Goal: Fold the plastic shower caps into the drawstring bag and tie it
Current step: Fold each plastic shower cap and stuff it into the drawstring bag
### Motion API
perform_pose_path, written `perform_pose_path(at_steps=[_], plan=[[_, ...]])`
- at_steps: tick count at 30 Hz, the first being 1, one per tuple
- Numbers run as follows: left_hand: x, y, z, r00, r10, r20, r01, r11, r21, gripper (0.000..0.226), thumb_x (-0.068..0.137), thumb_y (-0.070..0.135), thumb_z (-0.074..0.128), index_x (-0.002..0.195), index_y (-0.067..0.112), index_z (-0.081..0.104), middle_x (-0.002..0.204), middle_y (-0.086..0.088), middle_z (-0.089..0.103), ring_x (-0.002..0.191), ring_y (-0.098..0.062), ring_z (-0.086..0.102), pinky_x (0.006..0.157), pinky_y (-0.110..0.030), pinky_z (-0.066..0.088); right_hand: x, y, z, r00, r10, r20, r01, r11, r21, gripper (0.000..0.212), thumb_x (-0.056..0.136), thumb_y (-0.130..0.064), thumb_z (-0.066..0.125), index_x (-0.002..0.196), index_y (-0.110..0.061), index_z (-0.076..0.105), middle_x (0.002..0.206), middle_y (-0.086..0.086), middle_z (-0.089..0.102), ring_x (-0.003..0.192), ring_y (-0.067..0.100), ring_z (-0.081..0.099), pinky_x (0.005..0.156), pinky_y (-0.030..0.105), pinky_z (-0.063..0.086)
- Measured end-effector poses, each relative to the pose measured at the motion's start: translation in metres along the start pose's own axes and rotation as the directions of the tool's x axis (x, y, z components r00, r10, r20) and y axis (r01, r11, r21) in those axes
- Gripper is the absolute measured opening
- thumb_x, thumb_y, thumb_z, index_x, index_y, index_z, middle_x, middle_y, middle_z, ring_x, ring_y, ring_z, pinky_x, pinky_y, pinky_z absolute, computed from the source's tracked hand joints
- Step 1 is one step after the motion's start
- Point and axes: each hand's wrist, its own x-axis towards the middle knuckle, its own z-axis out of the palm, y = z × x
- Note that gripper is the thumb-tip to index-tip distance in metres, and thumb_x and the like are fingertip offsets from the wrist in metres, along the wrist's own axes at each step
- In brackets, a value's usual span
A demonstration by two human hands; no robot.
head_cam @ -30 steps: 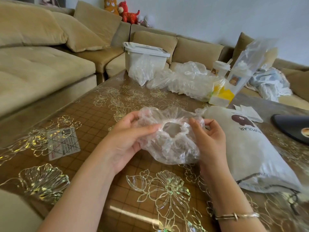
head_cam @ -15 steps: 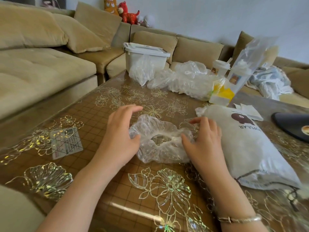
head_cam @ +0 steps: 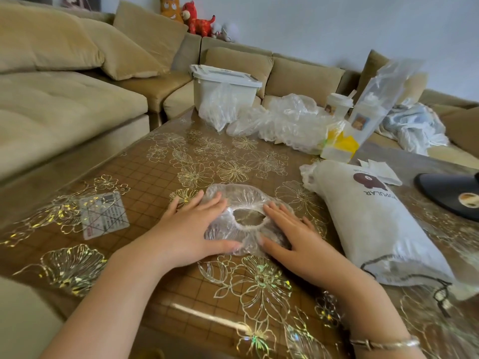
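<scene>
While both hands lie flat with straight, slightly spread fingers, they press a clear plastic shower cap (head_cam: 239, 203) down onto the surface (head_cam: 160, 193). The left hand (head_cam: 193, 229) covers the cap's left side, its thumb reaching along the near edge; the right hand (head_cam: 293, 237) covers the right side, with a thin bracelet (head_cam: 386, 344) on its wrist. Between the two hands the cap's elastic opening faces up, a puckered ring showing the brown floral covering beneath.

Just to the right of the right hand lies the drawstring bag (head_cam: 375, 224), pale grey, stuffed, printed with a brown bear and lettering; its dark cord (head_cam: 440, 294) trails off its near end, and a bit of clear plastic pokes out at the far end. Beyond the bag sit some white paper packets (head_cam: 381, 169) and, at the right edge, a black round base (head_cam: 451, 193).

To the left of the hands a small printed card (head_cam: 103, 216) lies flat under the clear covering. At the far side of the surface a heap of more clear shower caps (head_cam: 285, 123) sits near a white lidded storage box (head_cam: 225, 85), a lidded paper cup (head_cam: 337, 104), and a tall clear packet (head_cam: 378, 99) with a yellow bottom. A tan sectional sofa (head_cam: 64, 99) wraps behind, with plush toys (head_cam: 191, 18) on its back and crumpled cloth (head_cam: 412, 128) at the right.
</scene>
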Motion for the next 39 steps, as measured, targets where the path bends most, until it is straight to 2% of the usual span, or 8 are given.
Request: perform_pose_path(at_steps=[4,7,9,16,22,25,29,39], plan=[[-0.005,0.000,-0.002,0.983,0.049,-0.179,-0.084,0.978,-0.190,0.094,0.065,0.082,0.041,0.150,0.045,0.023,0.156,0.030,0.005,0.148,0.000,-0.001,0.123,-0.043,-0.004,-0.007,-0.001,-0.007,0.996,-0.032,-0.086,0.049,0.980,0.193,0.080,0.080,-0.067,0.054,0.151,-0.043,0.025,0.155,-0.030,0.012,0.145,-0.009,0.004,0.124,0.033,0.011],[-0.010,0.003,-0.009,0.910,0.083,-0.407,-0.227,0.920,-0.320,0.056,0.083,0.058,0.059,0.136,0.042,0.050,0.142,0.031,0.039,0.131,0.012,0.029,0.108,-0.018,0.025,-0.017,0.000,-0.018,0.991,-0.051,-0.126,0.092,0.933,0.347,0.074,0.076,-0.058,0.070,0.142,-0.045,0.039,0.148,-0.037,0.027,0.141,-0.016,0.015,0.120,0.026,0.021],[-0.013,0.006,-0.012,0.916,0.090,-0.392,-0.247,0.894,-0.373,0.048,0.083,0.052,0.066,0.129,0.045,0.054,0.129,0.036,0.043,0.118,0.019,0.036,0.093,-0.009,0.028,-0.023,0.002,-0.021,0.993,-0.090,-0.080,0.112,0.933,0.341,0.068,0.081,-0.042,0.075,0.140,-0.044,0.041,0.144,-0.036,0.034,0.138,-0.014,0.025,0.118,0.025,0.026],[-0.018,0.015,-0.012,0.991,0.059,-0.119,-0.090,0.956,-0.280,0.090,0.067,0.060,0.078,0.143,0.046,0.032,0.129,0.031,0.028,0.129,0.001,0.029,0.114,-0.031,0.029,-0.019,-0.002,-0.014,0.992,-0.037,-0.117,0.045,0.996,0.072,0.049,0.093,-0.014,0.059,0.138,-0.030,0.048,0.126,-0.016,0.055,0.072,-0.027,0.047,0.065,0.003,0.039],[-0.010,0.009,-0.007,0.959,-0.013,-0.285,-0.096,0.926,-0.365,0.035,0.090,0.020,0.064,0.119,0.039,0.055,0.119,0.022,0.051,0.110,0.001,0.050,0.083,-0.017,0.039,-0.001,-0.001,-0.011,0.936,0.185,-0.299,-0.069,0.930,0.361,0.023,0.099,-0.029,0.051,0.087,-0.020,0.069,0.061,-0.012,0.054,0.043,0.004,0.040,0.046,0.015,0.033],[-0.002,0.007,-0.007,0.910,-0.101,-0.402,-0.099,0.888,-0.448,0.012,0.098,0.027,0.054,0.096,0.029,0.066,0.093,0.018,0.064,0.084,0.004,0.056,0.061,-0.009,0.036,0.005,-0.001,-0.014,0.903,0.301,-0.306,-0.146,0.886,0.441,0.034,0.100,-0.032,0.048,0.080,-0.013,0.068,0.055,-0.008,0.047,0.048,0.006,0.038,0.046,0.019,0.029],[0.004,0.007,-0.006,0.848,-0.247,-0.468,-0.069,0.825,-0.561,0.038,0.101,0.032,0.049,0.072,0.018,0.070,0.071,0.005,0.067,0.067,-0.010,0.059,0.058,-0.016,0.041,0.012,-0.004,-0.015,0.888,0.398,-0.233,-0.260,0.849,0.460,0.037,0.099,-0.027,0.044,0.066,-0.015,0.054,0.046,-0.011,0.037,0.043,0.006,0.032,0.046,0.020,0.029],[-0.008,0.025,0.003,0.730,-0.306,-0.611,0.251,0.952,-0.177,0.050,0.102,0.034,0.042,0.055,0.019,0.035,0.050,0.004,0.039,0.044,-0.016,0.037,0.059,-0.032,0.028,0.015,-0.026,-0.004,0.842,0.397,-0.365,-0.420,0.907,0.017,0.036,0.102,-0.039,0.035,0.072,-0.021,0.045,0.068,-0.004,0.057,0.069,0.019,0.054,0.092,0.042,0.032]])
